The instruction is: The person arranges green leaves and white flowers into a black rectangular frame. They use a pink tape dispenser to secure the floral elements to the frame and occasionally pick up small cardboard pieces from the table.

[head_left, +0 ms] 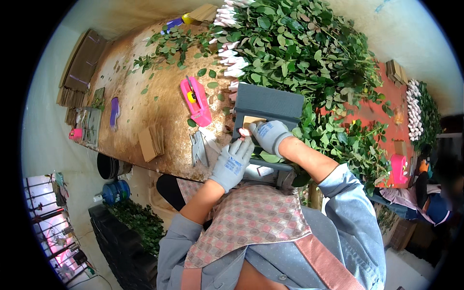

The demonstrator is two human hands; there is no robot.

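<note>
My left hand point(231, 164), in a grey glove, reaches to the front left of a dark grey stand point(269, 100) on the table. Its fingers are closed at a few pinkish-red rose heads point(243, 132). My right hand point(271, 137), gloved the same way, lies over the stand with its fingers curled at the lower edge of a small piece of brown cardboard point(254, 119). What those fingertips hold is hidden. Green leaves point(270, 157) show below my right hand. To the left of my left hand lies a grey metal stapler point(198, 149).
A pink tape dispenser point(196, 101) stands left of the stand. Cardboard sheets point(152, 141) lie near the table's front edge. Bunches of leafy rose stems with white-wrapped heads point(299, 48) fill the back right. A person point(427, 203) is at the far right.
</note>
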